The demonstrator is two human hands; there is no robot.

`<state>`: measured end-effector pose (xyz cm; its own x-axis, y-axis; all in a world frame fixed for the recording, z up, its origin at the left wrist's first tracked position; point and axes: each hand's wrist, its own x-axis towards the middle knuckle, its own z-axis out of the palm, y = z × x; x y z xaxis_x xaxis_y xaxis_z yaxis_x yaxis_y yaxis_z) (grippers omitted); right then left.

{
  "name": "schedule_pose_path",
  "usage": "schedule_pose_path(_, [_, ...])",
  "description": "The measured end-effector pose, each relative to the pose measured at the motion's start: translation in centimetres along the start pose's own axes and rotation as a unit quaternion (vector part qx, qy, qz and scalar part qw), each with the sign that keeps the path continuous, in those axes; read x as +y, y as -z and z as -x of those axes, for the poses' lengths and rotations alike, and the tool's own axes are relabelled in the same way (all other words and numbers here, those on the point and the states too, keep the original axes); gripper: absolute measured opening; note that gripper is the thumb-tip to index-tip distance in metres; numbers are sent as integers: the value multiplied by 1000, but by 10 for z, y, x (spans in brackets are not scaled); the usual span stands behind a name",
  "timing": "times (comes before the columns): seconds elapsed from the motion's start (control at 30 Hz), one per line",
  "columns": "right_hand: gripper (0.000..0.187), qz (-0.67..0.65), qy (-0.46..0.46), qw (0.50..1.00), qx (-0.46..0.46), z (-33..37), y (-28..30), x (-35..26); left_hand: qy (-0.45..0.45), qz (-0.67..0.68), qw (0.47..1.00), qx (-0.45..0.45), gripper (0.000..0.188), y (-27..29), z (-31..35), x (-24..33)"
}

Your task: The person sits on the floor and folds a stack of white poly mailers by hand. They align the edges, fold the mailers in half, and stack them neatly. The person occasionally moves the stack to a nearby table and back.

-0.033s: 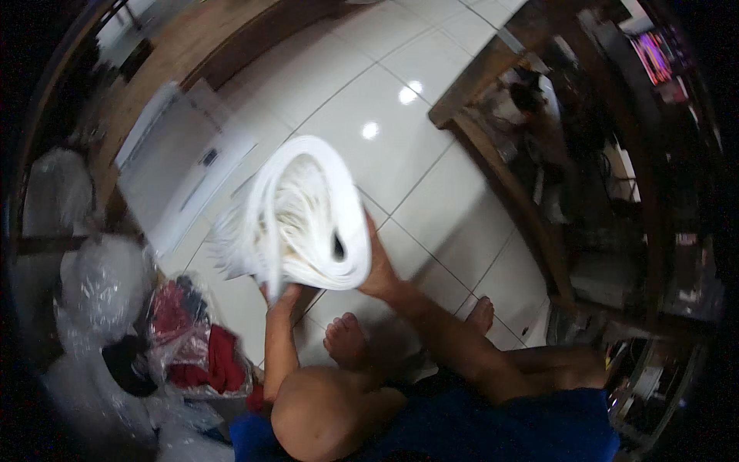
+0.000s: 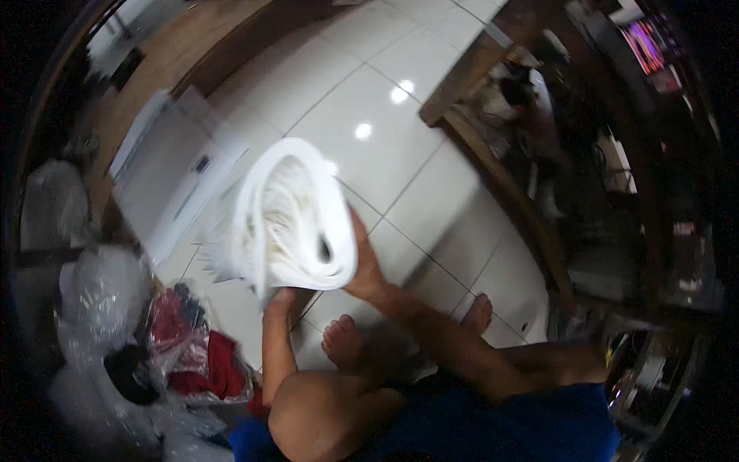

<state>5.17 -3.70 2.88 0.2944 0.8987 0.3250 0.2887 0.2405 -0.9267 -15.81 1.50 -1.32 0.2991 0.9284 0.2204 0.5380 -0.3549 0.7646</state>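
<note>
A thick bundle of white sheets (image 2: 339,231), curled over on itself into a loop, is held up over the floor in front of me. Its loose edges fan out to the left and are blurred. My right hand (image 2: 366,266) grips the bundle's right side, with its fingers partly hidden behind it. Under the lower left end is my left hand (image 2: 280,297), closed on the bundle and mostly covered by it. Whether the sheets are paper or thin plastic, I cannot tell.
At left stands a pale translucent panel or box (image 2: 165,169) beside a wooden bench (image 2: 208,42). Clear plastic bags (image 2: 108,289) and a bag of red clothing (image 2: 208,366) lie near my left leg. A cluttered wooden frame (image 2: 500,192) rises at right over white floor tiles (image 2: 439,185).
The bundle and both hands sit slightly further left in view. The surroundings have shifted a little left as well. My grip looks the same.
</note>
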Motion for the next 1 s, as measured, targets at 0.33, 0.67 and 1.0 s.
schedule_pose_path(0.33, [80, 27, -92, 982, 160, -19, -48, -13, 70, 96, 985, 121, 39, -13, -19, 35])
schedule_pose_path(0.67, [101, -15, -5, 998, 60, 18, -81, -17, 211, 329, 920, -2, 59, 7, 60, 21])
schedule_pose_path(1.0, [107, -67, -72, 990, -97, 34, -71, -26, 202, 235, 949, -52, 73, 15, 28, 73])
